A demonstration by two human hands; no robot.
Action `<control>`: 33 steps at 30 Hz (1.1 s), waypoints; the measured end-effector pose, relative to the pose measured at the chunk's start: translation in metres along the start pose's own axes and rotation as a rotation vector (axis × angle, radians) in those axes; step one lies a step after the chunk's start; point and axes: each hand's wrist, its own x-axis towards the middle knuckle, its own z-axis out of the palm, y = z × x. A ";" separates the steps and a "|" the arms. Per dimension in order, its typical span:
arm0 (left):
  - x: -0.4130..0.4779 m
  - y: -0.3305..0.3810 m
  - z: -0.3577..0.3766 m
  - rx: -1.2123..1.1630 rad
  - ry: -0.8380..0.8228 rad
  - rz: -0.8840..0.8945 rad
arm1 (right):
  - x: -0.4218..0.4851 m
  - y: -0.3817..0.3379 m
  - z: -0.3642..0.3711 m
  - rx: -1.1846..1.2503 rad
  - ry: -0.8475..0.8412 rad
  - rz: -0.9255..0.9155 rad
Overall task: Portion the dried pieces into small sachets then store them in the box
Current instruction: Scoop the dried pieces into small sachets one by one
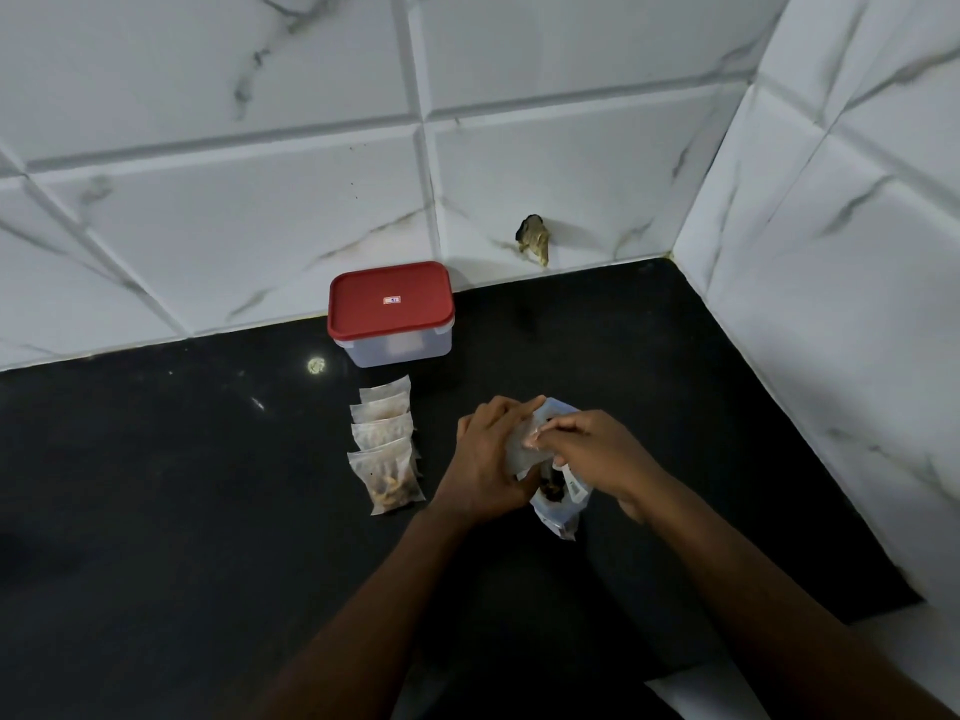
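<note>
a: what were the hands doing?
b: the left hand (485, 454) gripped a small clear sachet (519, 452), fingers curled round it. the right hand (587, 449) pinched its top edge.
a: and the dried pieces (550, 488)?
b: in an open pouch (563, 517) just under both hands. four filled sachets (387, 449) lay in a row on the black counter (208, 485), near the box (390, 314), its red lid on.

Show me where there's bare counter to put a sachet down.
Bare counter spreads left of the sachet row, and from the red-lidded box to the right wall. Crowded: between that row and the left hand, right hand and pouch.
</note>
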 end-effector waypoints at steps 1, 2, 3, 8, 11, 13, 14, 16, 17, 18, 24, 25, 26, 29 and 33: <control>0.000 0.000 0.001 0.002 0.000 -0.001 | 0.000 -0.001 -0.001 0.031 -0.011 0.022; 0.000 0.000 0.002 0.002 -0.001 -0.003 | -0.001 -0.001 -0.002 0.060 -0.028 0.043; 0.000 0.000 0.003 0.001 -0.001 -0.004 | -0.001 -0.002 -0.003 0.081 -0.046 0.061; 0.001 -0.001 0.007 -0.009 0.018 -0.025 | 0.000 -0.003 -0.005 0.093 -0.075 0.080; 0.002 0.000 0.006 -0.015 0.027 -0.046 | 0.000 -0.001 -0.005 0.100 -0.086 0.057; 0.002 -0.001 0.006 -0.018 0.019 -0.072 | 0.001 0.000 -0.003 0.091 -0.081 0.045; 0.003 -0.001 0.006 -0.018 0.009 -0.084 | 0.002 0.001 -0.003 0.077 -0.074 0.043; 0.003 -0.003 0.005 -0.030 -0.013 -0.108 | 0.003 0.003 -0.002 0.061 -0.071 0.021; 0.003 -0.005 0.005 -0.048 -0.022 -0.119 | 0.003 0.004 -0.002 0.063 -0.070 -0.004; 0.002 -0.006 0.004 -0.069 -0.029 -0.129 | 0.002 0.005 -0.002 0.071 -0.067 -0.040; -0.003 -0.005 -0.001 -0.145 0.036 -0.199 | 0.003 0.015 -0.012 0.141 0.127 -0.162; -0.005 -0.006 -0.002 -0.166 0.055 -0.206 | 0.005 0.019 -0.014 0.115 0.160 -0.165; -0.007 -0.006 -0.004 -0.194 0.072 -0.213 | 0.008 0.023 -0.017 0.067 0.188 -0.172; -0.016 -0.008 -0.008 -0.294 0.108 -0.250 | 0.015 0.036 -0.023 -0.153 0.230 -0.171; -0.024 -0.013 -0.010 -0.333 0.110 -0.312 | 0.015 0.046 -0.021 -0.531 0.202 -0.056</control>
